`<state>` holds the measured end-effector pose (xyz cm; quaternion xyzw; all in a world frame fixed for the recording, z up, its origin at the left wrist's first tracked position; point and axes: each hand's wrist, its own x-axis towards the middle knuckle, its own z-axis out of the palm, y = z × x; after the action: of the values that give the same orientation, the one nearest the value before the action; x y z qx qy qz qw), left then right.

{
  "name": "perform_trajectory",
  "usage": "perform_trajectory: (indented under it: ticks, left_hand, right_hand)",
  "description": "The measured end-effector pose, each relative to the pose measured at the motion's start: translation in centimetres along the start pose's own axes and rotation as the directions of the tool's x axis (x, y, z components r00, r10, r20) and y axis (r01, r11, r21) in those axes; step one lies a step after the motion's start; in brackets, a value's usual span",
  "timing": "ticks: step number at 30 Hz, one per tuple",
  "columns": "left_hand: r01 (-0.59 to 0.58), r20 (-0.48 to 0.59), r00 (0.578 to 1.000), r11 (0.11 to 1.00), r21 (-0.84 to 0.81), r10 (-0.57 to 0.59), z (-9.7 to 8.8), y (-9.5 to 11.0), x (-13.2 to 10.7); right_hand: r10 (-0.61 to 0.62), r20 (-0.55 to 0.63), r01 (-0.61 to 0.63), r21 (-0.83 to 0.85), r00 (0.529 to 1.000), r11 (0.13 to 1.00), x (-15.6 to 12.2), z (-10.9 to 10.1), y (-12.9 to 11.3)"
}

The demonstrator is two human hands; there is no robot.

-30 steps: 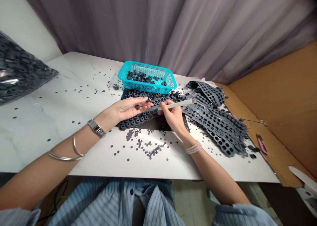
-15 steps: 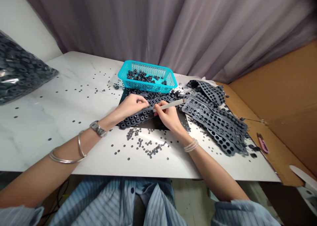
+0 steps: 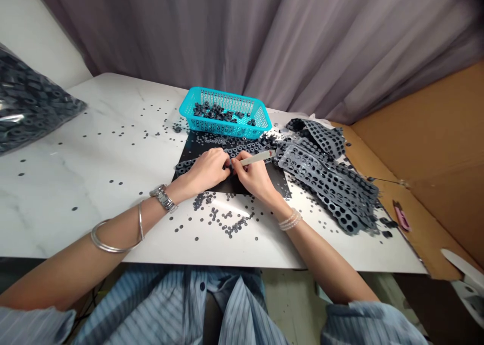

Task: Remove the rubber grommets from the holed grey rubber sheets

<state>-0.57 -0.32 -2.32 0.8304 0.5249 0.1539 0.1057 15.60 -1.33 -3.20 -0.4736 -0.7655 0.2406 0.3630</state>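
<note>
My right hand (image 3: 254,173) is closed around a pale, slim stick-like tool (image 3: 259,157), its far end pointing up and to the right. The working end is hidden at my fingertips. Beside it, nearly touching, my left hand (image 3: 209,169) has its fingers curled in, with something dark at the fingertips too small to make out. Under and behind my left hand lies a dark rubber sheet of moulded rings (image 3: 184,165). Both hands are over a black mat (image 3: 242,188).
Behind the mat, a turquoise basket (image 3: 227,129) holds loose dark rings. Punched rubber sheets (image 3: 328,184) lie heaped at right, near a pink-handled cutter (image 3: 402,216) on cardboard. Small dark discs (image 3: 235,226) litter the white table (image 3: 151,242). A clear bag of rings (image 3: 34,100) stands left.
My left hand has come down and nearer to me, over the mat. The ring sheet by it has shifted away from me. My right hand still holds the tool, slightly further left.
</note>
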Motion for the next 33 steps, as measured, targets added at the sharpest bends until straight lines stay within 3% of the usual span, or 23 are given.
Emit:
perform_trajectory:
  ticks: [4, 7, 9, 11, 14, 16, 19, 26, 33]
  left_hand:
    - [0.006, 0.028, 1.0, 0.977, -0.214, 0.0, -1.6, 0.2, -0.5]
    - [0.121, 0.011, 0.991, 0.85, -0.512, -0.135, -3.8, -0.3, -0.8]
    - [0.201, 0.022, 0.961, 0.641, -0.741, -0.276, -4.7, -1.0, -0.7]
    - [0.252, 0.133, 0.925, 0.314, -0.915, -0.355, -4.8, -1.8, -0.3]
    - [0.326, 0.364, 0.878, -0.167, -0.93, -0.311, -3.8, -2.8, 0.5]
    - [0.327, 0.421, 0.866, -0.332, -0.885, -0.268, -3.1, -3.1, 0.8]
    - [0.284, 0.404, 0.882, -0.408, -0.867, -0.245, -2.9, -3.1, 0.8]
    - [0.223, 0.364, 0.894, -0.445, -0.867, -0.262, -3.2, -2.6, 0.6]
    - [0.227, 0.367, 0.891, -0.438, -0.87, -0.267, -2.7, -2.9, 0.4]
  right_hand:
    - [0.007, -0.006, -0.008, -0.025, 1.0, 1.0, 0.1, 0.1, 0.1]
    - [0.022, -0.009, -0.022, -0.017, 1.0, 1.0, 0.1, 0.1, 0.4]
    - [0.044, -0.012, -0.044, 0.03, 0.999, 0.999, 0.1, 0.0, 0.5]
    - [0.094, -0.03, -0.091, 0.1, 0.995, 0.991, 0.0, -0.1, 0.7]
    - [0.178, -0.08, -0.159, 0.201, 0.981, 0.967, 0.0, -0.3, 0.8]
    - [0.205, -0.101, -0.176, 0.239, 0.974, 0.955, 0.0, -0.4, 0.9]
    - [0.227, -0.093, -0.193, 0.284, 0.969, 0.939, -0.2, -0.5, 0.8]
    - [0.251, 0.064, -0.253, 0.443, 0.966, 0.86, -1.1, -0.1, -0.4]
    - [0.259, 0.034, -0.246, 0.452, 0.965, 0.857, -1.2, 0.2, -0.1]
